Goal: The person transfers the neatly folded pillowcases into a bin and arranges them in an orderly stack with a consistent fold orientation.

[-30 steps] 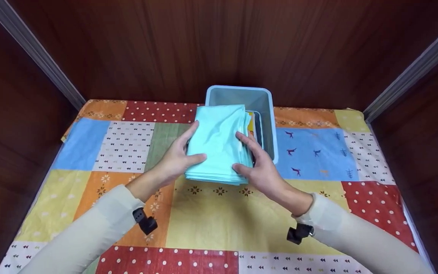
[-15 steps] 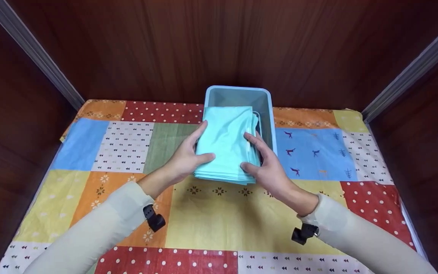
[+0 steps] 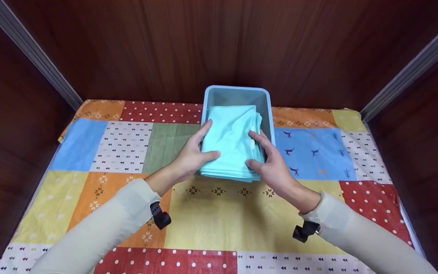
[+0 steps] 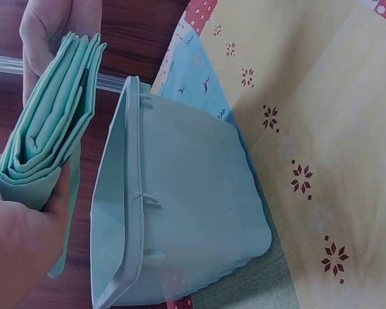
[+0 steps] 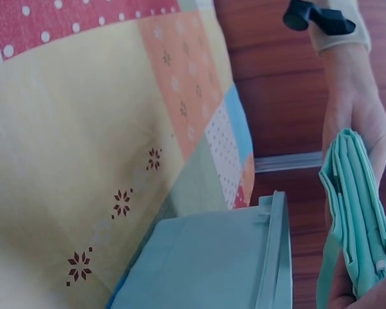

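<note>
A folded mint-green cloth, several layers thick, is held flat between both hands over a light blue plastic bin. My left hand grips its left side, thumb on top and the other fingers reaching underneath. On the opposite side my right hand holds the edge the same way. Both wrist views show the folded cloth raised above the bin's rim, its layered end facing the camera. A loose flap hangs below the stack. The cloth hides most of the bin's inside in the head view.
The bin stands at the back of a table with a patchwork-print tablecloth, close to a dark wood-grain panel. Similar panels rise at left and right, with grey metal strips in the corners. Each wrist wears a black camera.
Both hands have carried the folded cloth to the right, from the bin's left part to over its middle. The dark and yellow contents seen earlier inside the bin are now covered.
</note>
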A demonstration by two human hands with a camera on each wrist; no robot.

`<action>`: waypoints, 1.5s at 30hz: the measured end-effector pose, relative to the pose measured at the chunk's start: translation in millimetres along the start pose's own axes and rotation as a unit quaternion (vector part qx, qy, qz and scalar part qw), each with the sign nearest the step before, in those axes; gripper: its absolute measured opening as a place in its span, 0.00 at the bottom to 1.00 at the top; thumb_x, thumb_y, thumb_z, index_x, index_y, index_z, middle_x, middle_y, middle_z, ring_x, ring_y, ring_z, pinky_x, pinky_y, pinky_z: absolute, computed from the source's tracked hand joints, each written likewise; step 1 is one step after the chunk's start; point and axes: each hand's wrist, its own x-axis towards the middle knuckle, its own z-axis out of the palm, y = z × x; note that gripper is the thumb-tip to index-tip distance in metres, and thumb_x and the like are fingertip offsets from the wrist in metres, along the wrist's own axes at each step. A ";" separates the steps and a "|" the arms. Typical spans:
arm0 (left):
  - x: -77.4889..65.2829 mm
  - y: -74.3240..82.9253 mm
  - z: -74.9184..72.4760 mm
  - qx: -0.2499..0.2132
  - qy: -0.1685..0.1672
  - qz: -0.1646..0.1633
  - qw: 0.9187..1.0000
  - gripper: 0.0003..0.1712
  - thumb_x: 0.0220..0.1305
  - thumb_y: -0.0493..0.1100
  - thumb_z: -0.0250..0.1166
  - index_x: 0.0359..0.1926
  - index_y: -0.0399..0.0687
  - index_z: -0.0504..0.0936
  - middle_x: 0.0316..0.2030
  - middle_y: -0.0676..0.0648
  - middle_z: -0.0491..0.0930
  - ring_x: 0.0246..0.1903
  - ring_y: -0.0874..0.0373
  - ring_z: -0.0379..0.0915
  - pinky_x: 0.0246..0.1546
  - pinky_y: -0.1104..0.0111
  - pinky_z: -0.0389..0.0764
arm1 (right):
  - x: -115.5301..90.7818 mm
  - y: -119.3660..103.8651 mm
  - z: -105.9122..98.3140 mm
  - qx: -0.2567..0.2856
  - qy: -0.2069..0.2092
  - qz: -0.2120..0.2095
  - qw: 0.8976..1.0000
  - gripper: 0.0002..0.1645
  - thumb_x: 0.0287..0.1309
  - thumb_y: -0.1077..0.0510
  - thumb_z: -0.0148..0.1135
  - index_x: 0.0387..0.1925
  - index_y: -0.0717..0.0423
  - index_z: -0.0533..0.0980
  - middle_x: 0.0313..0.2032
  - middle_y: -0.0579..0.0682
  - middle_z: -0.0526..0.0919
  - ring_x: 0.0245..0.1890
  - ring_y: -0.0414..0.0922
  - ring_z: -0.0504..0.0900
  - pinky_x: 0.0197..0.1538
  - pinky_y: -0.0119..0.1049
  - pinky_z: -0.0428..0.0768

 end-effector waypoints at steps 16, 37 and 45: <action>17.8 5.1 5.2 -0.009 0.009 0.002 1.000 0.51 0.67 0.24 0.61 0.82 0.50 0.46 0.82 0.48 0.37 0.79 0.54 0.32 0.74 0.63 0.57 | 14.6 -4.7 -7.4 -0.008 0.027 0.011 1.000 0.44 0.57 0.76 0.57 0.76 0.56 0.62 0.81 0.52 0.43 0.80 0.48 0.41 0.76 0.44 0.52; 42.8 14.4 4.5 0.012 0.024 -0.004 1.000 0.50 0.67 0.25 0.61 0.82 0.51 0.47 0.82 0.49 0.39 0.79 0.56 0.32 0.73 0.67 0.59 | 38.8 -7.2 -15.6 -0.001 0.042 0.011 0.999 0.43 0.58 0.75 0.53 0.76 0.55 0.62 0.81 0.51 0.43 0.80 0.47 0.40 0.72 0.41 0.58; 54.2 17.6 4.6 0.017 0.031 -0.008 0.999 0.49 0.67 0.25 0.60 0.82 0.51 0.48 0.81 0.49 0.40 0.79 0.57 0.35 0.71 0.66 0.62 | 48.6 -9.1 -18.7 -0.009 0.049 0.020 0.999 0.43 0.59 0.74 0.52 0.76 0.52 0.63 0.81 0.51 0.44 0.79 0.46 0.42 0.69 0.40 0.61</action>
